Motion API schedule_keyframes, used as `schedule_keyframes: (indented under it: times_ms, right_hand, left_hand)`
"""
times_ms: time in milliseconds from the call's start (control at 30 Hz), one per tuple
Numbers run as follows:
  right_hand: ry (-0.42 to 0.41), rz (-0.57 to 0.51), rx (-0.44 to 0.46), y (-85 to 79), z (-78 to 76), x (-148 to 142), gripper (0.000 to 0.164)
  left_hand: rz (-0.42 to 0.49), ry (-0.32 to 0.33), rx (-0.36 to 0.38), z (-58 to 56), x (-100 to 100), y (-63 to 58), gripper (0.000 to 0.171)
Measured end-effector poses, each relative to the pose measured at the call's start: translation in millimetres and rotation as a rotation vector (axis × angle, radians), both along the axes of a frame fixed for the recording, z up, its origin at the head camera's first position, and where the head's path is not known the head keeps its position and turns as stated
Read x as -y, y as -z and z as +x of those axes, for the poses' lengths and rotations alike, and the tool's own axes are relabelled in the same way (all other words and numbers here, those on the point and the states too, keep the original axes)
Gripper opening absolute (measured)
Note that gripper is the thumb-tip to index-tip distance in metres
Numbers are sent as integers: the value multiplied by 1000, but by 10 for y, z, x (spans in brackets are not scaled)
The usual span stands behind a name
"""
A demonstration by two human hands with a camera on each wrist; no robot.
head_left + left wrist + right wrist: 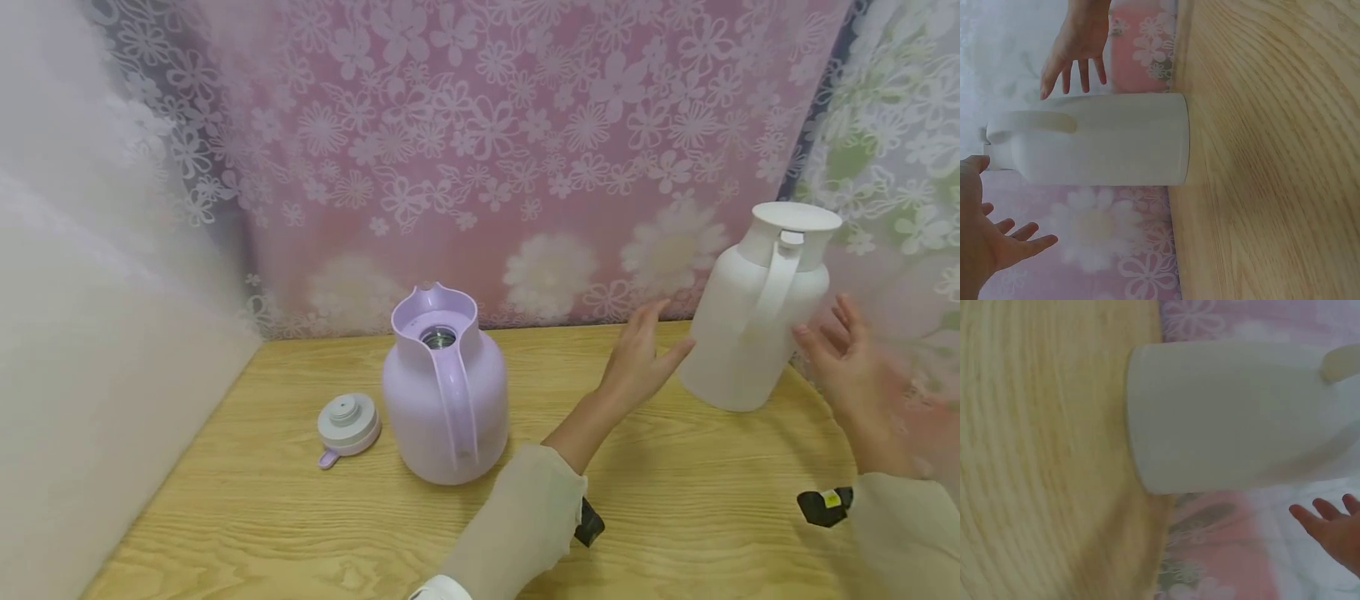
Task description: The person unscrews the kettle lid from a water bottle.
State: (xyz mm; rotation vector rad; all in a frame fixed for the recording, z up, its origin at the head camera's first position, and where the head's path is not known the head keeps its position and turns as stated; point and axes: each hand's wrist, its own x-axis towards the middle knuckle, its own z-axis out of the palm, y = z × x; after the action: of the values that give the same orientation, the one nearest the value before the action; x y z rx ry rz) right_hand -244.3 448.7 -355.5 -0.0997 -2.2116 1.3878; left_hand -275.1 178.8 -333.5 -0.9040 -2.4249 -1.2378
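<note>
A white thermos jug [723, 333] with a handle and a flared top stands upright at the right end of the table. My left hand [636, 360] is at its left side, fingers spread and thumb pointing toward the body. On the other side, my right hand [851, 362] has its palm turned toward the jug with the fingers loosely bent. In the left wrist view, gaps show between the jug body [1104, 140] and both hands. The right wrist view has the lower jug [1229, 419] beside the right fingertips. Neither hand holds anything.
A lilac thermos jug [491, 400] with its mouth uncovered stands mid-table, handle facing me. Left of it lies a grey-and-lilac stopper [347, 423] with a small tab. Flowered curtain [525, 167] hangs behind the wooden table [262, 517]; a pale wall [112, 292] rises at left.
</note>
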Motion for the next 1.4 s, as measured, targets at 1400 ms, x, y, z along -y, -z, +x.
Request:
schedule_keyframes:
  times_ms: [1400]
  right_hand:
    - [-211, 178, 40, 365, -435, -281, 85]
  left_hand:
    - [-3, 212, 260, -795, -973, 385, 83]
